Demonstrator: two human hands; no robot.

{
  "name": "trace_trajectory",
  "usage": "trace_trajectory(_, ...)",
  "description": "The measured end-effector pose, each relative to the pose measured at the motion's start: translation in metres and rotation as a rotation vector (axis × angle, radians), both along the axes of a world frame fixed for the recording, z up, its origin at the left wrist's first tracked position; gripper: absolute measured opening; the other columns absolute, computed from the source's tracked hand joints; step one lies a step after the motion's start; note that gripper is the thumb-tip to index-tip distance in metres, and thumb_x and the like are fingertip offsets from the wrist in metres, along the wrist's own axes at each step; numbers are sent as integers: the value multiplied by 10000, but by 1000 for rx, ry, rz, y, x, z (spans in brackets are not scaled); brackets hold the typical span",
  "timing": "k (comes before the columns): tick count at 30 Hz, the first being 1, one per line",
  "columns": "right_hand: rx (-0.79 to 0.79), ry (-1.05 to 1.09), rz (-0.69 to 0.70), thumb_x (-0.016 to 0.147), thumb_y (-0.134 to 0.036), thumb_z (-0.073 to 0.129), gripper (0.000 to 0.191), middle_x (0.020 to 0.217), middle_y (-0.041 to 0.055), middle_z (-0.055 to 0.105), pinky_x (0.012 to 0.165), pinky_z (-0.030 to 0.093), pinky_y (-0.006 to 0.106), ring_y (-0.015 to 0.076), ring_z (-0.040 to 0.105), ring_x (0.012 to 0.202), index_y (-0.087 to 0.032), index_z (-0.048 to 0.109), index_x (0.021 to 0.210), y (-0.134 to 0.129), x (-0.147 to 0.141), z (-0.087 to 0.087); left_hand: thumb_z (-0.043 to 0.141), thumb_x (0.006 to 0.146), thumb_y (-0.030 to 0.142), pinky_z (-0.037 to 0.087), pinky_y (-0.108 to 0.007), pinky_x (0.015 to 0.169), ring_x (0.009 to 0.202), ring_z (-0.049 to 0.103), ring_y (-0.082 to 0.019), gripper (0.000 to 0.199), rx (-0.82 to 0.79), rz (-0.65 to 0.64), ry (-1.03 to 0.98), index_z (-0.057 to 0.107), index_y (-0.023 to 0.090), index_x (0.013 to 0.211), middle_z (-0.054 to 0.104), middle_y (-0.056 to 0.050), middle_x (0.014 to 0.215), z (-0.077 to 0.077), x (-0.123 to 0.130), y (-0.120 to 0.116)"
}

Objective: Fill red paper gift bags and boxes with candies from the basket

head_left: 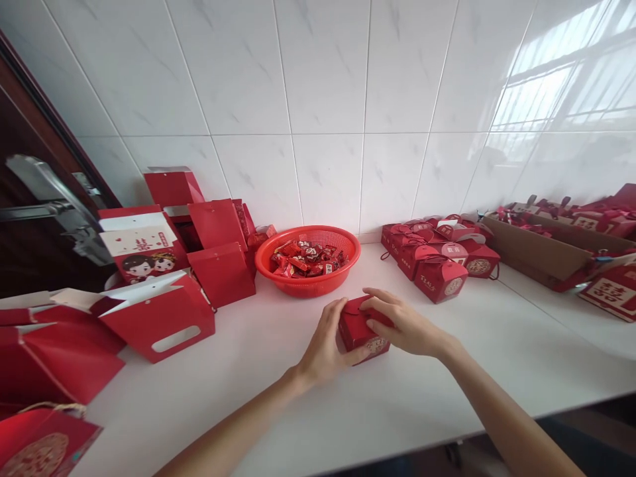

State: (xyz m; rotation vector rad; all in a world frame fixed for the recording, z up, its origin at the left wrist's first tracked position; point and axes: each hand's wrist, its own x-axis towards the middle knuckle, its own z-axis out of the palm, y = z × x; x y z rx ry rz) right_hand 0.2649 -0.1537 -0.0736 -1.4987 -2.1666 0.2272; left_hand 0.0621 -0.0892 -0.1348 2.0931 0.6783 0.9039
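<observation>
A small red box (358, 330) with a gold pattern on its front stands on the white table between my hands. My left hand (322, 344) is wrapped round the box's left side, with the thumb across its front. My right hand (400, 324) lies over the top and right side, its fingers bent on the lid. Part of the lid is hidden under those fingers. Behind the box is a red plastic basket (308, 287) holding red-wrapped sweets (311, 258).
Several small red boxes (440, 273) stand right of the basket. Farther right is a cardboard box (536, 255) with red packages. Larger red boxes (161, 321) crowd the left side. A tiled wall (328, 179) rises behind the white table (278, 411).
</observation>
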Motion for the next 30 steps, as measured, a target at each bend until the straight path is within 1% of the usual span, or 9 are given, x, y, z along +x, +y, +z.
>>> trace_trajectory(3,-14,-27,-90,915,-486,644,384,1528,207,459,1038,496,531,356,479,1394,-220,624,1192,-6,-5,-7,768,797,450,425,-570,1116,1391,432,-345,838,-7,20,-53,281,317,1465,401,-127,1489,-11,-2,-2)
trace_trajectory(5,19,-31,-134,880,-547,675,451,1531,215,451,1057,474,560,378,454,1409,-220,623,1186,-9,-11,-12,751,813,441,432,-572,1107,1372,450,-342,815,-4,20,-63,278,320,1466,412,-124,1484,-15,-3,-4)
trace_trajectory(9,73,-5,-190,929,-500,614,358,1471,175,511,1018,511,533,353,547,1321,-254,622,1188,-18,-19,-18,733,826,453,455,-545,1090,1366,449,-342,794,-46,19,-55,294,304,1470,425,-137,1480,-14,-1,-10)
trace_trajectory(11,84,15,-170,991,-420,513,279,1401,147,563,976,542,482,314,602,1248,-267,624,1196,-21,-17,-16,733,826,452,449,-541,1100,1370,448,-338,778,-67,20,-59,311,309,1464,435,-126,1477,-12,0,-12)
trace_trajectory(14,77,67,-97,1026,-288,394,286,1264,100,630,840,587,377,238,683,1053,-286,623,1197,-24,-11,-9,758,803,454,432,-555,1119,1366,454,-340,784,-79,7,-59,331,325,1448,442,-107,1476,-12,-1,-13)
trace_trajectory(18,-5,81,-116,915,-370,641,235,1210,87,633,685,584,344,208,687,824,-274,625,1130,-23,-7,-3,768,793,400,451,-562,1096,1345,471,-342,826,-65,-25,-69,288,341,1463,435,-108,1475,-18,-1,-14)
trace_trajectory(22,-39,29,-236,801,-435,780,380,1184,102,626,663,576,369,272,685,910,-250,617,1089,-25,-18,-5,762,794,375,439,-573,1105,1347,471,-334,838,-40,-42,-97,259,361,1463,430,-99,1467,-22,-1,-16)
trace_trajectory(27,4,6,-309,825,-327,727,280,1243,106,638,747,582,402,303,675,1026,-262,648,1086,-29,-30,-7,772,785,420,426,-560,1134,1375,440,-334,863,-61,-61,-56,252,377,1473,403,-93,1493,-23,-3,-16)
trace_trajectory(30,17,23,-342,811,-299,709,239,1277,106,640,725,581,391,278,699,945,-268,680,1045,-37,-18,-6,762,797,423,368,-584,1172,1413,405,-349,884,-50,-67,-58,231,353,1501,358,-114,1535,-27,-5,-15)
